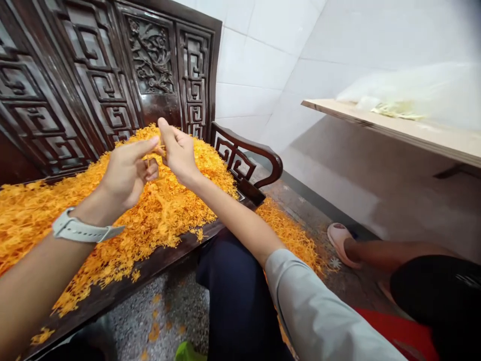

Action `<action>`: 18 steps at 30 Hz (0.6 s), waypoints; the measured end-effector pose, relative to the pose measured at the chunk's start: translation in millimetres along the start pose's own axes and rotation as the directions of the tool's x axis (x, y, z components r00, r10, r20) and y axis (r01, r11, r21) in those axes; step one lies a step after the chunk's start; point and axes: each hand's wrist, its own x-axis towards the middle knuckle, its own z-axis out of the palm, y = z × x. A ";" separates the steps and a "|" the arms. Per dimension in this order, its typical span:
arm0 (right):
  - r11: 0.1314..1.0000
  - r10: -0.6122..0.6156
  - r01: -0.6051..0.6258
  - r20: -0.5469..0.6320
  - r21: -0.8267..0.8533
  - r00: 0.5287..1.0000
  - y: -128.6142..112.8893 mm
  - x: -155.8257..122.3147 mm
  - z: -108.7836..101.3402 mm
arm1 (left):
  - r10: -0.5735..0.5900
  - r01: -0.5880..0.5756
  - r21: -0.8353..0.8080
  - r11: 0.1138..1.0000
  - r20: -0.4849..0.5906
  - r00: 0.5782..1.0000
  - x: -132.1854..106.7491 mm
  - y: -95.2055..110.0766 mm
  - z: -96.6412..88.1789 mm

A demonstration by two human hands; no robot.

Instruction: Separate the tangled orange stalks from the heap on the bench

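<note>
Two hands are meeting above the heap as I am watching through the head camera: the left hand (128, 170), with one pale wristwatch (77, 229) strapped on its wrist, and the right hand (179, 150), coming out of a grey sleeve (319, 311). Both are pinching together on one thin orange strand (161, 147), thumb and forefinger tips closing on it from either side, just above the pile. That strand is hanging right over the single big mound of orange strands (112, 220), which is covering the seat of one dark carved wooden bench (112, 75); a second, smaller scatter of the same strands (289, 230) is lying on the floor beside the bench's armrest (248, 155). One foot in a pink slipper (338, 240), belonging to another person, is resting on the floor to the right, well apart from the hands. One wooden shelf (394, 128) is jutting from the tiled wall, carrying a pale, blurred bundle I cannot identify.
</note>
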 end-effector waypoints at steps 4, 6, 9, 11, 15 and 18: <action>0.984 0.174 -0.178 0.154 0.012 0.973 -6.4 -6.7 0.4 | -0.002 -0.005 0.072 0.997 0.101 0.995 0.8 5.0 -3.9; 0.972 0.222 -0.233 0.206 0.031 0.953 -11.1 -9.9 2.0 | -0.011 0.001 0.080 0.997 0.119 0.993 -0.7 9.5 -5.3; 0.958 0.257 -0.278 0.224 0.070 0.940 -18.7 -9.0 -0.8 | -0.063 0.058 0.039 0.998 0.150 0.987 -5.8 22.7 -5.6; 0.957 0.248 -0.272 0.205 0.101 0.947 -23.4 -3.4 -7.8 | -0.084 0.087 -0.009 0.996 0.173 0.981 -11.2 33.7 -5.2; 0.988 0.126 -0.137 0.131 0.074 0.983 -25.5 19.2 -29.6 | 0.025 -0.021 -0.032 0.999 0.120 0.992 -20.3 47.2 -7.3; 0.985 0.007 -0.003 0.024 -0.170 1.000 -15.1 39.5 -45.9 | 0.101 -0.097 -0.052 0.994 0.076 0.992 -19.7 45.4 -15.3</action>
